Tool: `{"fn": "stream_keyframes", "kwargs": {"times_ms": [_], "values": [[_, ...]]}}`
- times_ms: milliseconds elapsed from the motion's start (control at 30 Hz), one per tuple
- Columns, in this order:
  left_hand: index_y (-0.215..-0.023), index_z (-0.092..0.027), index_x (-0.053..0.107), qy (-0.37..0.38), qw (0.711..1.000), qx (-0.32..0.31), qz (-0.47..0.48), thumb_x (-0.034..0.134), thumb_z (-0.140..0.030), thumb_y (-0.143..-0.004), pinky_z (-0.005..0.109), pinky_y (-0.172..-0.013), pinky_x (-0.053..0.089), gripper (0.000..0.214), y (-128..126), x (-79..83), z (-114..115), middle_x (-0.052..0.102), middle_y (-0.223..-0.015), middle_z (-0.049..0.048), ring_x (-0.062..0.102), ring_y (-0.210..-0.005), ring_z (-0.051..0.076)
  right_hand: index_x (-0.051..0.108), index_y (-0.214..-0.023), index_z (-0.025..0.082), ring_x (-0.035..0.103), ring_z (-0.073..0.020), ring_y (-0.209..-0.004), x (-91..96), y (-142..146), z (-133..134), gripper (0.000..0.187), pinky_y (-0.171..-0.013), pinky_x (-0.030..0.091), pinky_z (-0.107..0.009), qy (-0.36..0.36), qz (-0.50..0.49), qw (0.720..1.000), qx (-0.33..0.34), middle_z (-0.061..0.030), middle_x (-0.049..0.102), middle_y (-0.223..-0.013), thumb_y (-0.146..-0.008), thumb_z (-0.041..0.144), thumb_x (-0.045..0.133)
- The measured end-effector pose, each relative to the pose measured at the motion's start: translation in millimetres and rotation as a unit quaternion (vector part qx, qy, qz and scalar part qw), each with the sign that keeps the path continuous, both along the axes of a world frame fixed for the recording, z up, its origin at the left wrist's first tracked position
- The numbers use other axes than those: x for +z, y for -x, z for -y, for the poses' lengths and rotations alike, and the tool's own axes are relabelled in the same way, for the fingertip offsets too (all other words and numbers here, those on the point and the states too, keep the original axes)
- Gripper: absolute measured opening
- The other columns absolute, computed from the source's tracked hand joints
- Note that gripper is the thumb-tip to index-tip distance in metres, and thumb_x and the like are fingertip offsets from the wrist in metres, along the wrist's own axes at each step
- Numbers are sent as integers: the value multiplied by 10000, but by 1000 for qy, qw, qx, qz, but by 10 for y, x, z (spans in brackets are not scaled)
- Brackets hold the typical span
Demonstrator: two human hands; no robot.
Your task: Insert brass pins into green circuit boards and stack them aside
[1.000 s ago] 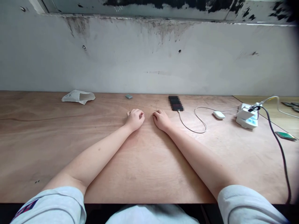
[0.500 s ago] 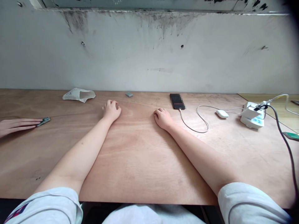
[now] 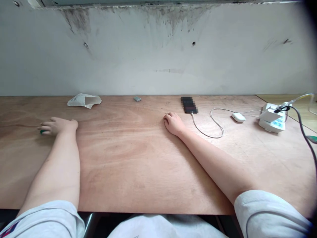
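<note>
Along the plywood bench (image 3: 123, 172), the left hand (image 3: 58, 126) lay palm down, far out to the left of the body, with its fingers (image 3: 47, 127) curled over a small green piece (image 3: 42, 131). Only a sliver of green showed beneath the fingertips. The grip was narrow, but I could not tell whether the piece was pinched or only touched. It sat on the bench, not visibly lifted.

The right hand (image 3: 173, 124) rested near mid-bench, loosely curled, with nothing visible in it. It lay just beside a phone (image 3: 189, 105), pixelated and lying flat, with a white cable (image 3: 213, 127) running from it.

Farther back lay a paper scrap (image 3: 84, 100) and a small grey block (image 3: 137, 99), both well apart from either hand. To the right stood a white power unit (image 3: 271, 119), with a white oval device (image 3: 238, 117) near it and a black cable (image 3: 304, 138) curving away. A second green piece (image 3: 312, 139) sat at the right edge of view.

Progress: the left hand had reached one green piece. The block and second green piece lay out of reach of either hand's fingers.
</note>
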State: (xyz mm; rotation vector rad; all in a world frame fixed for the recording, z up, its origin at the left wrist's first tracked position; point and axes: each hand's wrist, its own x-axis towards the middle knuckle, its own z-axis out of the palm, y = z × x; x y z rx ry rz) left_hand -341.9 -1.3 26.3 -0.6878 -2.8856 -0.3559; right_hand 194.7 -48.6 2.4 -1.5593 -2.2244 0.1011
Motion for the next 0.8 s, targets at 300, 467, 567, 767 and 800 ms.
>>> {"fn": "stream_keyframes", "kwargs": {"times_ms": [300,467,567,767,800], "values": [[-1407,45,426,56,993,-101,8,466,-451,-905,603,-1074,295,708,-218,-31,-21,357,-1528,319,319,-1404,442,689,-1075,178,535,-260,-1094,-21,9,-3,283,-949,420,-353,-14,14,1000,-6,-135,639,-1131,-1011,227,418],[-1292,8,596,115,969,-210,-64,471,-385,-896,622,-1076,249,572,-549,8,-100,460,-1448,287,381,-1320,424,688,-1069,177,534,-254,-1104,-3,13,7,286,-959,416,-346,-9,23,1000,-3,-134,640,-1134,-1008,211,411],[-1220,-40,670,108,941,-298,-120,461,-351,-899,616,-1037,316,493,-919,-3,-116,546,-1349,265,445,-1246,416,686,-1073,174,528,-256,-1113,12,18,13,280,-962,413,-348,-1,27,1000,-7,-139,638,-1139,-1005,213,418],[-1246,-179,712,11,890,-447,-95,458,-328,-902,531,-1025,413,452,-1498,-140,-162,562,-1369,205,497,-1251,397,685,-1082,174,526,-263,-1115,23,18,13,279,-961,416,-362,7,26,1000,-6,-150,632,-1161,-1004,214,421],[-1295,-188,690,7,881,-467,-77,461,-309,-899,508,-1030,423,473,-1521,-161,-177,576,-1358,200,524,-1234,379,686,-1080,174,526,-266,-1114,21,17,11,272,-961,418,-365,5,24,1000,-4,-151,632,-1160,-1001,216,429]]}}
